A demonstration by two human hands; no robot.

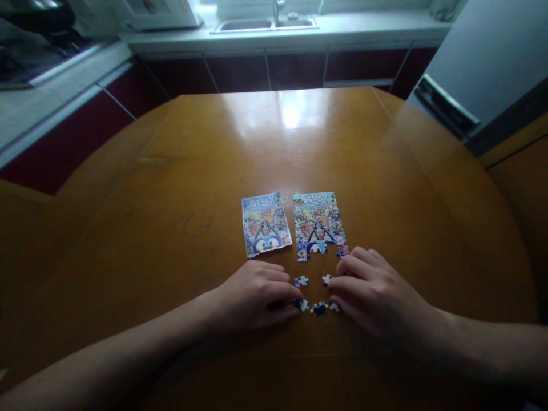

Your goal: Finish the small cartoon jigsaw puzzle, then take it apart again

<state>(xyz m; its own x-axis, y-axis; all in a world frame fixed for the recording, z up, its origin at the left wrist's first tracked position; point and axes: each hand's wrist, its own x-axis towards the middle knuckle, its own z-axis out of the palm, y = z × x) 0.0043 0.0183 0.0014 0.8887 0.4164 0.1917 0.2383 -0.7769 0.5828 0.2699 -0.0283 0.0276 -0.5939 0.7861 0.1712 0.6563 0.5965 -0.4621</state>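
Observation:
My left hand (259, 294) lies low over the table with curled fingers. Its thumb and index finger close around the edge of a dark blue and white puzzle piece (304, 306). Opposite it, my right hand (372, 285) has its thumb and index finger apart, the fingertips touching or nearly touching a small white piece (326, 279) and another piece (334, 307). Between the hands lie a dark piece (319, 309) and a light blue piece (303, 281). Just beyond is a partly assembled jigsaw puzzle (317, 220), with a gap at its lower edge.
A printed picture sheet (266, 225) with a matching design lies left of the puzzle. Everything rests on a large wooden table (205, 160). Past its far edge are a counter with a sink (248, 25), a stove (38, 54) at left and a fridge (492, 63) at right.

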